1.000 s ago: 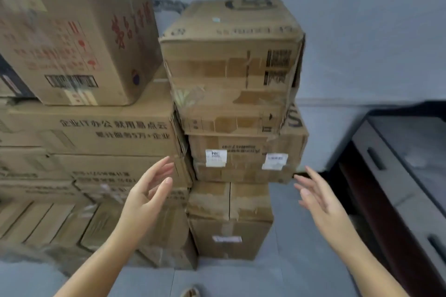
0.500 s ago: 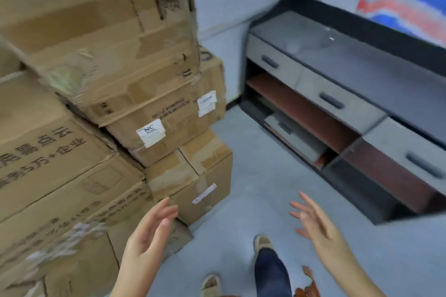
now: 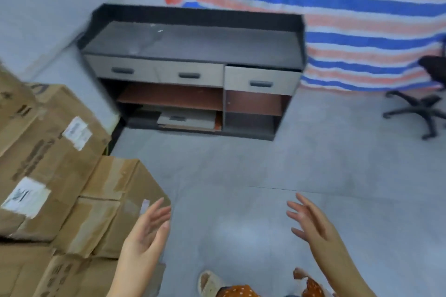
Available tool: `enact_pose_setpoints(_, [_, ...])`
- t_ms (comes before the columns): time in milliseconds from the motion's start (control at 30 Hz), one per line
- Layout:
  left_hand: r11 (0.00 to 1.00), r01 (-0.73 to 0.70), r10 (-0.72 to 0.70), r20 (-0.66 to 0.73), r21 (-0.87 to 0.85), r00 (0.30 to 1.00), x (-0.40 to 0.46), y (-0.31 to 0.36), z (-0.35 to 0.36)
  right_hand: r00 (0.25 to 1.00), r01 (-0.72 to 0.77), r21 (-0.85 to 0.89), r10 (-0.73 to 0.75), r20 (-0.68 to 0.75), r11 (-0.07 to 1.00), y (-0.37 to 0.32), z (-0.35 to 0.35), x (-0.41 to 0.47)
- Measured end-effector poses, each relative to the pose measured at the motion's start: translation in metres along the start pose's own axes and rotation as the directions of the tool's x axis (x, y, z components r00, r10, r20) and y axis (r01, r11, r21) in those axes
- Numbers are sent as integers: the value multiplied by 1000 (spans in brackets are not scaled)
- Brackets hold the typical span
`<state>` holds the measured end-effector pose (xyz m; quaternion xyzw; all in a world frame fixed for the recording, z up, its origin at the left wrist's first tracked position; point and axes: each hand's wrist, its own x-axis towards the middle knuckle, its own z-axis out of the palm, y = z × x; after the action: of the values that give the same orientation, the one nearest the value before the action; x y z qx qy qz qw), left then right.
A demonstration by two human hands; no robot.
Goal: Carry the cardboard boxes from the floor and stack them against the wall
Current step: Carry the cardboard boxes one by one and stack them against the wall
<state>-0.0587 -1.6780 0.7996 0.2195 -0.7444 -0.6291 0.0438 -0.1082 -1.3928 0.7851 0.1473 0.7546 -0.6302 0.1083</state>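
Moved: she's swung away from the stack since half a second ago, and now the cabinet (image 3: 193,75) sits square ahead, where it was off to the side before.
Hands: both up and empty. Left hand (image 3: 147,231) has fingers straight and spread, palm turned inward; right hand (image 3: 311,222) mirrors it, fingers fanned, nothing held.
Boxes: stacked cardboard boxes (image 3: 60,176) fill the lower left, piled against the pale wall (image 3: 48,7) left of the cabinet. Two carry white labels.
Key relation: the left hand is just beside the near corner of the lower box, overlapping its edge from where the camera sits; whether it touches, I cannot tell. The right hand is well apart from the stack, out over bare floor (image 3: 265,164).
Next box: none lies in view on the floor, so I'd judge she has to turn further from the cabinet to find one.
Surface: grey tiled floor, smooth and a little glossy, one seam running between hands and cabinet.
Room: striped tarp (image 3: 337,7) hangs behind and right of the cabinet; an office chair (image 3: 422,103) stands at its far right. One slipper (image 3: 208,283) shows below, near her hands.
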Motion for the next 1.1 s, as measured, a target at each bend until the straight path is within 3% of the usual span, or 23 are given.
enact_pose_setpoints(200, [985,-153,133,222,76,966,-30,9,77,976,17,-17,-20,-219,1000,48,-91,-63])
enact_pose_setpoints(400, [967,-234,164,450,104,878,-108,3,187,910,-17,8,19,-415,1000,111,-206,-151])
enact_pose_setpoints(500, [969,-227,127,590,99,797,-159,-3,252,825,-43,103,94,-557,994,145,-267,-206])
enact_pose_setpoints(700, [959,-255,40,826,127,563,-246,-3,360,591,-8,380,311,-744,925,194,-345,-296])
enact_pose_setpoints(933, [932,-329,-18,929,149,370,-290,8,458,379,39,546,494,-783,837,227,-373,-336])
enact_pose_setpoints(1100, [914,-386,-21,966,123,258,-305,18,540,294,67,604,563,-772,794,239,-413,-325])
